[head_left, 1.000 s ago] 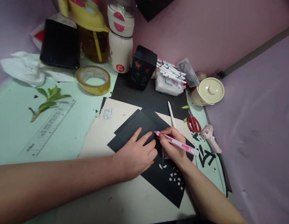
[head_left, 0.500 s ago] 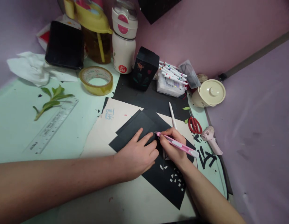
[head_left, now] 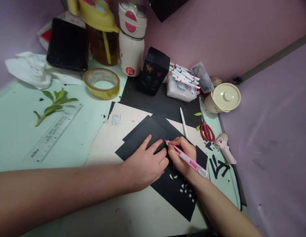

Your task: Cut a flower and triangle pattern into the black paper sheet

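Observation:
Several sheets of black paper (head_left: 172,200) overlap on a large white sheet (head_left: 108,141); small leaf, triangle and square shapes are cut out of the lower part. My left hand (head_left: 145,164) lies on the black paper with its fingers spread. Closed around a pink craft knife (head_left: 188,159), my right hand (head_left: 183,154) rests on the paper just right of the left fingers. The knife's tip touches the paper near my left index and middle fingers; its blade is too small to make out. A white pen (head_left: 183,122) lies beyond my right hand.
At the right are red-handled scissors (head_left: 207,131), a glue gun (head_left: 225,148), black scraps (head_left: 218,166) and a lidded pot (head_left: 223,98). Behind stand a black box (head_left: 155,70), markers (head_left: 183,77) and a bottle (head_left: 131,49). Tape (head_left: 102,84), a ruler (head_left: 54,131) and a sprig (head_left: 54,107) lie left.
My right hand has turned slightly, and the back end of the pink knife has swung down and toward me. My left hand stays in place on the paper.

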Demonstrator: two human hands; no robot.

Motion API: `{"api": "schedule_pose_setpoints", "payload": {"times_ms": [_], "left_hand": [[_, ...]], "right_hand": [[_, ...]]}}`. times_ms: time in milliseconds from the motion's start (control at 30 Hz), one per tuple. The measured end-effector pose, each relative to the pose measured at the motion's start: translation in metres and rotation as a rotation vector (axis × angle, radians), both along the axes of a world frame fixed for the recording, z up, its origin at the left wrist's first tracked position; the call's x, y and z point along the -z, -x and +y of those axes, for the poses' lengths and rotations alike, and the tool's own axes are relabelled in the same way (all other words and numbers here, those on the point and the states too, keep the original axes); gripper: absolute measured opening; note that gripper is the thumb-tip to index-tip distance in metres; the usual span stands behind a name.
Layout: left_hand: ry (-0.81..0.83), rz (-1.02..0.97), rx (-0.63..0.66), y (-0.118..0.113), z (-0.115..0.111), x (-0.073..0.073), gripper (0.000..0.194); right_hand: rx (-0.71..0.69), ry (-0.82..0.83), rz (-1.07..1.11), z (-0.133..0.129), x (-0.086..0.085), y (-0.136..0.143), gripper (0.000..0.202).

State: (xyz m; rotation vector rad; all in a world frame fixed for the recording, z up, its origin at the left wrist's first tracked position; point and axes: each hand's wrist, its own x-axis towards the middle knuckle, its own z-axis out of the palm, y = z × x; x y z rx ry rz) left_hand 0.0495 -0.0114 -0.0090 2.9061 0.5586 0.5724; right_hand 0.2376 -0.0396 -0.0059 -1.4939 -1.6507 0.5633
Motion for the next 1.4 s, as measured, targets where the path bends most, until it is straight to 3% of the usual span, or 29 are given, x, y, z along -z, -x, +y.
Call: {"api": "schedule_pose_setpoints", "payload": {"times_ms": [433, 800, 1400], "left_hand": [[-0.018, -0.028, 0.001, -0.001, 0.001, 0.002, 0.018], [-0.024, -0.033, 0.002, -0.001, 0.0, 0.003, 0.017], [0.003, -0.008, 0.007, -0.001, 0.001, 0.001, 0.017]], "right_hand": [[-0.083, -0.075, -0.018, 0.0, 0.005, -0.005, 0.013], [-0.431, -0.154, -0.17, 0.014, 0.0, -0.031, 0.019], [-0.472, -0.194, -0.173, 0.015, 0.001, -0.035, 0.021]]}}
